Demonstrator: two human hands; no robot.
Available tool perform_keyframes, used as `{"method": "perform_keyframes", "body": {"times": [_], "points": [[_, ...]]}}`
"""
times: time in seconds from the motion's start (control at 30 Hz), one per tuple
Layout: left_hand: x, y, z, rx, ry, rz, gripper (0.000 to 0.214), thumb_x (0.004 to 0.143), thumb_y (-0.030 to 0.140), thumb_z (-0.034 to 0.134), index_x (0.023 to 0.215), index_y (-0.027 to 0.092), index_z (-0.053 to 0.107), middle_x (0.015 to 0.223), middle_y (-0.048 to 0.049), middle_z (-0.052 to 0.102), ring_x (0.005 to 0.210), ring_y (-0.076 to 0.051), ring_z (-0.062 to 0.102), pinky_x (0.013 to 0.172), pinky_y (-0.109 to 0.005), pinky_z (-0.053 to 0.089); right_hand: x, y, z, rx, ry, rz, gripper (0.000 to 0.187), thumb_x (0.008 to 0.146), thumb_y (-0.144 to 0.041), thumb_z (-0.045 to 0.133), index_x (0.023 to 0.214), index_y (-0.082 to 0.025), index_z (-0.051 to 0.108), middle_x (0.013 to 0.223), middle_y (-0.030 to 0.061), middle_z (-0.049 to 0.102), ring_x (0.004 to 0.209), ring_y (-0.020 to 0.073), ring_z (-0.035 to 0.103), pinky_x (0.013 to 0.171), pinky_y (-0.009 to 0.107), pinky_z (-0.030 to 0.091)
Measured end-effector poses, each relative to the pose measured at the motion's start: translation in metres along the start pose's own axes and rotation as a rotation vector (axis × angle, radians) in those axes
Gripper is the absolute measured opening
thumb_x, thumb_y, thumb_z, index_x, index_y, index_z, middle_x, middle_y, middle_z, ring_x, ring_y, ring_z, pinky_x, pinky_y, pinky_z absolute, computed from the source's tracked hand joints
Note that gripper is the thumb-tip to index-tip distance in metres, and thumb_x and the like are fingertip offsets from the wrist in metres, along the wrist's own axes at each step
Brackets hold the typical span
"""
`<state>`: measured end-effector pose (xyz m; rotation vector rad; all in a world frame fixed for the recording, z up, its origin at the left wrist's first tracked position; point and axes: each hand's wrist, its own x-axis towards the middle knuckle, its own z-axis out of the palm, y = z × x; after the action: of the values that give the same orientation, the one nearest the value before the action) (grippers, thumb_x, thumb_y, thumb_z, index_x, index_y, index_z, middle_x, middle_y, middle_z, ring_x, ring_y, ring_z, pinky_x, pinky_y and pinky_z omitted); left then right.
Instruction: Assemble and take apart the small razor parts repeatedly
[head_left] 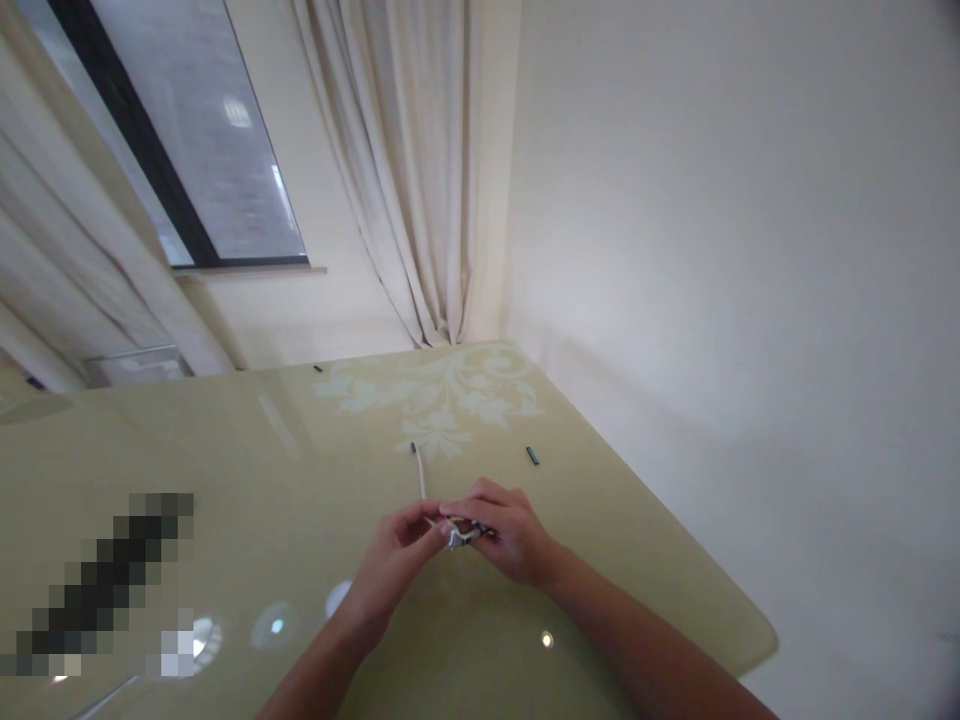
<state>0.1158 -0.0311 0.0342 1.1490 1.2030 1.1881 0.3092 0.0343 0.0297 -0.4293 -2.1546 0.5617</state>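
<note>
My left hand (394, 560) and my right hand (506, 530) meet over the middle of a glossy yellow-green table (225, 460). Both are closed in a pinch on a small grey-and-white object (457, 535) between their fingertips. A thin white cable (418, 472) with a dark tip runs from the hands away across the table. What the small object is I cannot make out.
A small dark piece (533, 456) lies on the table to the right of the cable, and another tiny dark piece (317, 369) near the far edge. A white flower pattern (442, 395) marks the far corner. Curtains (405, 170), a window (195, 130) and a white wall stand behind.
</note>
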Motion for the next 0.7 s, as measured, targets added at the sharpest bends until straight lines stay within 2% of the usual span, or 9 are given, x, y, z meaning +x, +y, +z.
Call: {"method": "perform_keyframes", "body": {"times": [0.1, 0.27, 0.43, 0.57, 0.7], "points": [[0.001, -0.004, -0.007, -0.072, 0.03, 0.02, 0.044, 0.078, 0.051, 0.083, 0.111, 0.022, 0.081, 0.098, -0.0052, 0.079, 0.094, -0.023, 0.067, 0.093, -0.034, 0.049, 0.005, -0.006, -0.004, 0.114, 0.027, 0.114, 0.029, 0.097, -0.034, 0.069, 0.124, -0.022, 0.072, 0.093, 0.0049, 0.068, 0.08, 0.0163, 0.063, 0.072, 0.024, 0.048], [0.004, -0.013, -0.02, -0.128, 0.075, 0.096, 0.053, 0.077, 0.048, 0.085, 0.125, 0.027, 0.077, 0.08, -0.0007, 0.07, 0.092, -0.021, 0.064, 0.087, -0.03, 0.047, 0.01, -0.011, -0.007, 0.282, 0.056, 0.271, 0.027, 0.106, -0.038, 0.055, 0.104, -0.018, 0.071, 0.078, 0.0009, 0.065, 0.069, 0.0132, 0.058, 0.066, 0.024, 0.044], [0.003, -0.012, -0.018, -0.149, 0.06, 0.104, 0.052, 0.076, 0.046, 0.087, 0.125, 0.03, 0.078, 0.085, -0.0014, 0.07, 0.09, -0.019, 0.061, 0.084, -0.028, 0.047, 0.011, -0.012, -0.006, 0.304, 0.027, 0.28, 0.027, 0.105, -0.039, 0.058, 0.104, -0.017, 0.073, 0.078, 0.0005, 0.066, 0.068, 0.0125, 0.057, 0.065, 0.023, 0.042], [0.004, -0.014, -0.017, -0.148, 0.064, 0.128, 0.052, 0.075, 0.044, 0.088, 0.123, 0.029, 0.079, 0.081, -0.0008, 0.065, 0.088, -0.019, 0.059, 0.081, -0.028, 0.047, 0.013, -0.013, -0.005, 0.281, -0.006, 0.28, 0.029, 0.104, -0.04, 0.058, 0.103, -0.017, 0.075, 0.077, 0.0011, 0.066, 0.066, 0.0126, 0.055, 0.064, 0.024, 0.04], [0.003, -0.014, -0.016, -0.125, 0.083, 0.167, 0.047, 0.076, 0.039, 0.088, 0.121, 0.03, 0.08, 0.089, -0.0017, 0.063, 0.087, -0.018, 0.057, 0.08, -0.027, 0.046, 0.014, -0.013, -0.006, 0.269, -0.005, 0.238, 0.032, 0.105, -0.04, 0.057, 0.099, -0.017, 0.078, 0.074, 0.0017, 0.065, 0.067, 0.0135, 0.055, 0.065, 0.026, 0.041]]}}
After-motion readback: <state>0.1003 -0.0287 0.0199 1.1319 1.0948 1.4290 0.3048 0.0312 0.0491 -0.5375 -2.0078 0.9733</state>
